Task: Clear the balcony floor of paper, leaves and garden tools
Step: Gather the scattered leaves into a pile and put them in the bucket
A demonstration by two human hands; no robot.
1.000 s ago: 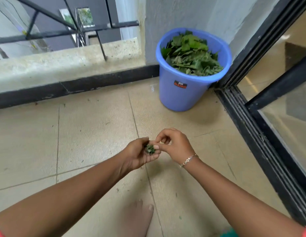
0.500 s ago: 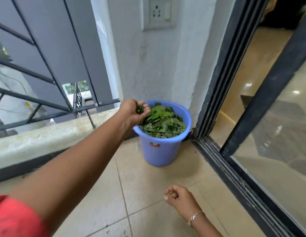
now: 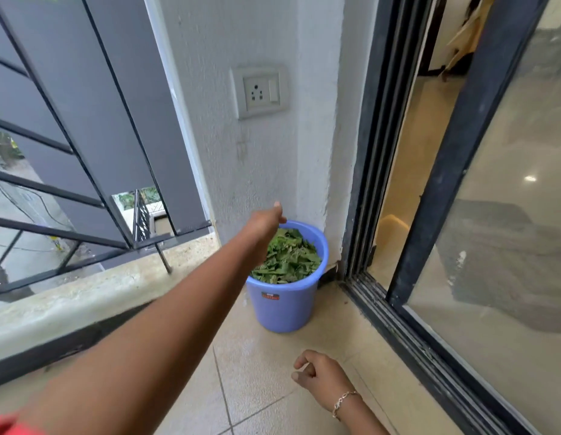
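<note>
Bucket [image 3: 285, 309] label [image 3: 270, 296] red, wording unreadable

Soft even daylight, wide-angle bending at edges, slight motion blur

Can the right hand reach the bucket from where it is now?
Probably yes. The right hand is low, close to the bucket, and only bare floor lies between them. The left arm passes higher and further left, outside that path.

Open tiled floor [image 3: 272, 372] before the bucket [image 3: 285, 309]; parapet [image 3: 84, 293] left, wall [image 3: 257, 167] behind, door track [image 3: 398, 318] right.
</note>
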